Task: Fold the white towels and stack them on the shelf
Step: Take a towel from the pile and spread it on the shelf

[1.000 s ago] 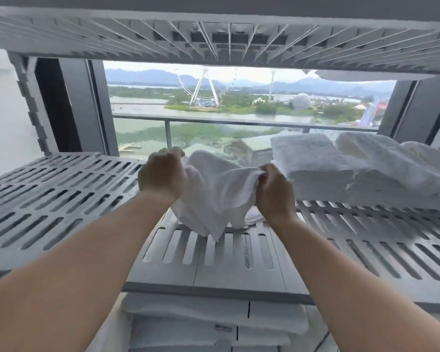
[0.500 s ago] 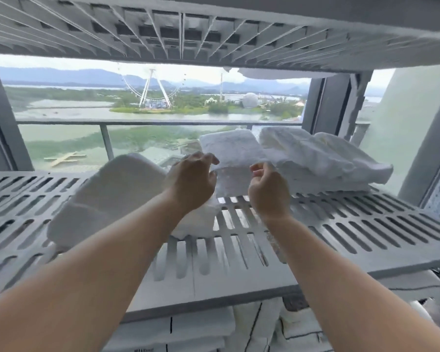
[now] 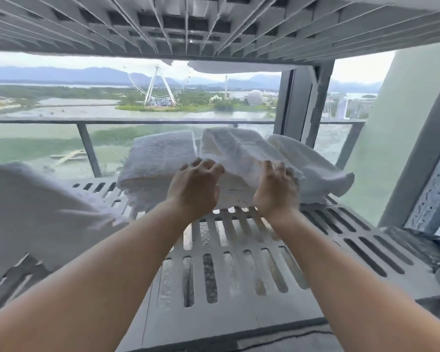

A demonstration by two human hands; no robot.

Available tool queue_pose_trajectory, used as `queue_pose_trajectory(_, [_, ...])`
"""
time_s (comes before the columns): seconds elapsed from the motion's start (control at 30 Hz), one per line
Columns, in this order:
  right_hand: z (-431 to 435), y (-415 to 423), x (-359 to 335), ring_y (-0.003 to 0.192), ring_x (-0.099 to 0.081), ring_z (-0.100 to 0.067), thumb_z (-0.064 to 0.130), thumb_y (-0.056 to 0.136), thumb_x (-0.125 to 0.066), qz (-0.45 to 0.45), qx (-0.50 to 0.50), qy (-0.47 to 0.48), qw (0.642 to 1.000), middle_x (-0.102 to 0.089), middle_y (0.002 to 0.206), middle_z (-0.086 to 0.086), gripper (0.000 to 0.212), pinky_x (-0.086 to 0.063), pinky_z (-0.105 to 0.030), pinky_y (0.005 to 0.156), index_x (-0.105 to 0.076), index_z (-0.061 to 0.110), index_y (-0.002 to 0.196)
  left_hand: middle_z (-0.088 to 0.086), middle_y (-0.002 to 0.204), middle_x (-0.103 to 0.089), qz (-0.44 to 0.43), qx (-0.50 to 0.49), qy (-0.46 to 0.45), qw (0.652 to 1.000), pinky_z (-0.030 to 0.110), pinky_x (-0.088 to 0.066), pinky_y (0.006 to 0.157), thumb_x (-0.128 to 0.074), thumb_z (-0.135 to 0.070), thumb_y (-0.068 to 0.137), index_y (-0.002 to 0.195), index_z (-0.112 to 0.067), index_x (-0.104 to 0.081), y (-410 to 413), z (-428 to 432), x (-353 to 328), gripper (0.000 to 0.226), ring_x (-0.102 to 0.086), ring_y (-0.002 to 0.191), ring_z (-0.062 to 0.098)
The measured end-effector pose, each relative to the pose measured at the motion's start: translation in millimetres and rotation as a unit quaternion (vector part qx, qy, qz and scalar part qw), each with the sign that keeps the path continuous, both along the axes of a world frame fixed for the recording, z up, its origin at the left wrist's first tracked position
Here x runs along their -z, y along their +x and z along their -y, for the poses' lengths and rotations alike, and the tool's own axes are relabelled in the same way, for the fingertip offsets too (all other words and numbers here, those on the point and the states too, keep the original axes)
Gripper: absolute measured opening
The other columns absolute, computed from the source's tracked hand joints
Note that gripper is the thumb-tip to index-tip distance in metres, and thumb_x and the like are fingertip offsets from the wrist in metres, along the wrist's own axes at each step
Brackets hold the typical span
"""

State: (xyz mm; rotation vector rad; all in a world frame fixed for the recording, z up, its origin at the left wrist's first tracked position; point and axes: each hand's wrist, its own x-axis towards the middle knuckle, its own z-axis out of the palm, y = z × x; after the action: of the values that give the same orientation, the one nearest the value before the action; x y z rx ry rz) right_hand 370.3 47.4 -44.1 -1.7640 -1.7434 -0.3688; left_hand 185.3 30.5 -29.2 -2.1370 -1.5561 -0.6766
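Left hand (image 3: pixel 196 189): fingers are spreading wide, resting on the near edge of the rumpled towel (image 3: pixel 241 158), centre of the frame.
Right hand (image 3: pixel 276 190): fingers are curling loosely against the same towel; no firm pinch showing.
Folded stack (image 3: pixel 160 161): sitting on the slatted shelf (image 3: pixel 239 262), just left of it.
Loose towel (image 3: pixel 31 212): lying at left, probably still needing folding.
Progress: partly done.

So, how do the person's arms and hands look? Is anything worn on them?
Both forearms are bare as far as the view shows, with no sleeves in sight. The left hand and right hand carry no gloves, and no watch or bracelet shows at the wrists.
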Motion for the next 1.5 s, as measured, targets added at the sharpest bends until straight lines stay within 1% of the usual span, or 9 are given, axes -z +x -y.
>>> queue_pose_trajectory(0.17, [-15, 20, 3, 0.115, -0.055, -0.033, 0.007, 0.090, -0.047, -0.027, -0.023, -0.019, 0.999, -0.061, 0.120, -0.013, 0.039, -0.046, -0.043, 0.095, -0.056, 0.014, 0.127, 0.003, 0.133, -0.062, -0.015, -0.053, -0.012, 0.998, 0.041, -0.044, 0.100, -0.058, -0.034, 0.095, 0.136, -0.024, -0.055, 16, -22, -5, 0.042, -0.058, 0.120, 0.027])
queue_pose_trajectory(0.37, [-16, 30, -4, 0.093, -0.065, -0.032, 0.010, 0.096, -0.045, 0.037, -0.030, 0.020, 0.999, -0.069, 0.102, -0.011, 0.020, -0.041, -0.035, 0.073, -0.063, 0.012, 0.100, -0.001, 0.102, -0.069, -0.018, -0.100, 0.020, 0.995, 0.037, -0.048, 0.070, -0.058, -0.013, 0.091, 0.111, -0.024, -0.068, 10, -31, -6, 0.025, -0.068, 0.090, 0.026])
queue_pose_trajectory(0.63, [-12, 24, -5, 0.090, -0.063, -0.033, 0.018, 0.100, -0.042, -0.154, -0.095, 0.061, 0.981, -0.069, 0.099, -0.012, 0.024, -0.050, -0.044, 0.081, -0.062, 0.008, 0.109, -0.002, 0.098, -0.069, 0.009, -0.102, 0.040, 0.994, 0.031, -0.037, 0.064, -0.052, -0.032, 0.100, 0.098, -0.026, -0.074, 8, -51, -9, 0.023, -0.066, 0.080, 0.026])
queue_pose_trajectory(0.77, [-13, 19, -3, 0.081, -0.056, -0.027, 0.014, 0.099, -0.040, -0.224, -0.086, 0.060, 0.969, -0.063, 0.084, -0.002, 0.024, -0.047, -0.040, 0.077, -0.062, 0.011, 0.106, 0.000, 0.097, -0.068, 0.130, -0.071, 0.044, 0.988, 0.031, -0.037, 0.062, -0.049, -0.028, 0.102, 0.099, -0.019, -0.070, 10, -46, -6, 0.023, -0.057, 0.074, 0.024])
queue_pose_trajectory(0.9, [-11, 12, -11, 0.076, -0.053, -0.024, 0.016, 0.099, -0.036, -0.312, -0.091, 0.059, 0.944, -0.059, 0.077, 0.001, 0.024, -0.034, -0.033, 0.068, -0.060, 0.011, 0.099, 0.005, 0.102, -0.067, 0.269, -0.003, 0.088, 0.959, 0.034, -0.042, 0.063, -0.049, -0.026, 0.103, 0.103, -0.013, -0.063, 15, -28, -8, 0.019, -0.060, 0.082, 0.027])
queue_pose_trajectory(1.03, [-3, 3, -23, 0.065, -0.046, -0.017, 0.018, 0.096, -0.034, -0.372, -0.079, 0.127, 0.916, -0.048, 0.067, 0.009, 0.023, -0.028, -0.033, 0.060, -0.056, 0.013, 0.089, 0.002, 0.091, -0.066, 0.404, 0.049, 0.052, 0.912, 0.036, -0.046, 0.068, -0.047, -0.024, 0.103, 0.100, -0.018, -0.057, 14, -14, -17, 0.012, -0.063, 0.084, 0.028])
queue_pose_trajectory(1.13, [9, -3, -26, 0.060, -0.045, -0.007, 0.026, 0.090, -0.028, -0.435, -0.071, 0.149, 0.885, -0.049, 0.065, 0.010, 0.029, -0.026, -0.031, 0.055, -0.051, 0.014, 0.078, -0.007, 0.085, -0.063, 0.508, 0.075, 0.029, 0.857, 0.052, -0.058, 0.073, -0.045, -0.026, 0.102, 0.101, -0.021, -0.056, 6, 1, -25, 0.011, -0.065, 0.086, 0.029])
queue_pose_trajectory(1.37, [48, -13, -22, 0.071, -0.050, -0.004, 0.023, 0.097, -0.033, -0.608, -0.045, 0.121, 0.783, -0.057, 0.077, 0.011, 0.030, -0.034, -0.023, 0.060, -0.054, 0.024, 0.075, 0.000, 0.090, -0.066, 0.499, 0.050, 0.021, 0.865, 0.050, -0.057, 0.073, -0.041, -0.032, 0.099, 0.101, -0.024, -0.057, -19, 34, -20, 0.017, -0.067, 0.084, 0.031])
queue_pose_trajectory(1.5, [69, -15, -13, 0.080, -0.055, -0.015, 0.022, 0.100, -0.031, -0.618, -0.027, 0.121, 0.777, -0.054, 0.081, 0.012, 0.031, -0.036, -0.030, 0.077, -0.054, 0.021, 0.079, -0.007, 0.085, -0.061, 0.478, 0.031, 0.051, 0.876, 0.034, -0.042, 0.066, -0.042, -0.028, 0.101, 0.100, -0.023, -0.057, -30, 53, -7, 0.017, -0.060, 0.082, 0.024])
